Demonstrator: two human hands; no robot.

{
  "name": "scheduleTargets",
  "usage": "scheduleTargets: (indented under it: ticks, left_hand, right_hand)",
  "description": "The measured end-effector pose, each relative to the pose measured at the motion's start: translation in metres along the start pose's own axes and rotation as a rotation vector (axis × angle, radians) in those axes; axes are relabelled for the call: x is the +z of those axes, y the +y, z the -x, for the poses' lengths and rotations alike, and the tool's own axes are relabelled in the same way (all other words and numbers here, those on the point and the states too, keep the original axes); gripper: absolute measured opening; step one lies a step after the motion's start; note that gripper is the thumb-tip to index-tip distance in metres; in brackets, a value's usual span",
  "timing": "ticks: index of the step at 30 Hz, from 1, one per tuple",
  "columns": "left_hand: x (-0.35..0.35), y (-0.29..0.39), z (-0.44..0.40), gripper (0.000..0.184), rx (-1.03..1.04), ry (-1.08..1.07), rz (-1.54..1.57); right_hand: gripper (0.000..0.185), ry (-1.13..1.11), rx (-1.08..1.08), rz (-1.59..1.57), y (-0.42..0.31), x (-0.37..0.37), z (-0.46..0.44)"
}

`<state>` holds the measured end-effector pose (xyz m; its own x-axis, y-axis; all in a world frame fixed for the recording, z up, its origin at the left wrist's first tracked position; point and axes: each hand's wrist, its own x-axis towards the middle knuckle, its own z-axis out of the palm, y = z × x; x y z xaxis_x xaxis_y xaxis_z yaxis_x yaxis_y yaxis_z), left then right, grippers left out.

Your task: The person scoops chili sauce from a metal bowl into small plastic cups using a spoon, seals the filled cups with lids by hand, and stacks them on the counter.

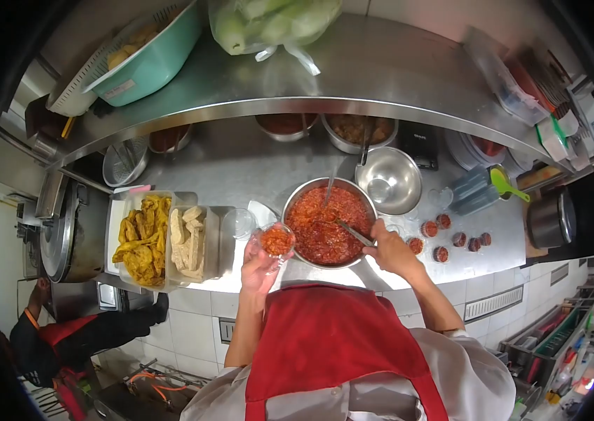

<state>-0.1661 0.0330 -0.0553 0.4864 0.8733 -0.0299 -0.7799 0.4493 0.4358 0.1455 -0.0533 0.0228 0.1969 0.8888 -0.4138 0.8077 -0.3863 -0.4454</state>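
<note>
My left hand (258,272) is closed around a small clear plastic cup (277,241) with chunky red sauce in it. The cup is held just left of a steel bowl (291,250) that contains more red sauce (325,217). My right hand (394,251) grips the handle of a metal spoon (354,234) at the bowl's right side; the spoon's lower end is hidden in the sauce. A second metal utensil (328,189) leans in the same bowl. Several small sauce-filled cups (440,254) stand to the right. Clear cups (239,223) sit left of my left hand.
An empty-looking steel bowl (389,181) stands behind right. Left are containers of yellow pieces (144,238) and pale strips (187,242). A shelf (381,77) overhangs the counter's back. A clear pitcher (472,191) is at right. Another person (72,337) is at lower left.
</note>
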Motion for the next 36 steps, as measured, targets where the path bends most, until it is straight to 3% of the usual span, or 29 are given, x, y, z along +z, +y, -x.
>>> scheduleTargets:
  ticks: [3, 5, 10, 13, 16, 20, 23, 32, 36]
  left_hand:
    - [-0.004, 0.003, -0.001, 0.065, 0.008, 0.022, -0.139]
    - [-0.002, 0.005, -0.002, 0.062, 0.01, 0.034, -0.109]
    - [-0.001, 0.009, -0.007, 0.061, 0.024, 0.009, -0.117]
    - [0.003, 0.008, -0.011, 0.061, 0.004, -0.025, -0.124]
    - [0.008, 0.007, -0.012, 0.049, -0.025, -0.027, -0.046]
    - [0.03, 0.011, -0.022, 0.035, -0.043, -0.1, -0.123]
    - [0.026, 0.01, -0.029, 0.034, -0.036, -0.099, -0.278]
    - [0.04, 0.003, -0.035, 0.036, -0.027, -0.114, -0.314]
    - [0.038, 0.003, -0.036, 0.037, -0.033, -0.108, -0.323]
  right_hand:
    - [0.041, 0.115, -0.151, 0.034, 0.005, 0.014, 0.015]
    - [0.04, 0.162, -0.225, 0.167, -0.001, 0.002, 0.033]
    - [0.066, 0.362, -0.277, 0.33, 0.019, 0.024, 0.066]
    - [0.067, 0.39, -0.323, 0.304, 0.035, 0.039, 0.063]
    - [0.065, 0.445, -0.3, 0.315, 0.034, 0.046, 0.059]
    - [0.048, 0.434, -0.356, 0.042, 0.015, 0.023, 0.063]
    - [0.055, 0.38, -0.389, -0.058, -0.011, -0.002, 0.078]
    - [0.047, 0.429, -0.49, 0.138, -0.056, -0.028, 0.093]
    - [0.035, 0.259, -0.462, -0.171, -0.045, -0.031, 0.082]
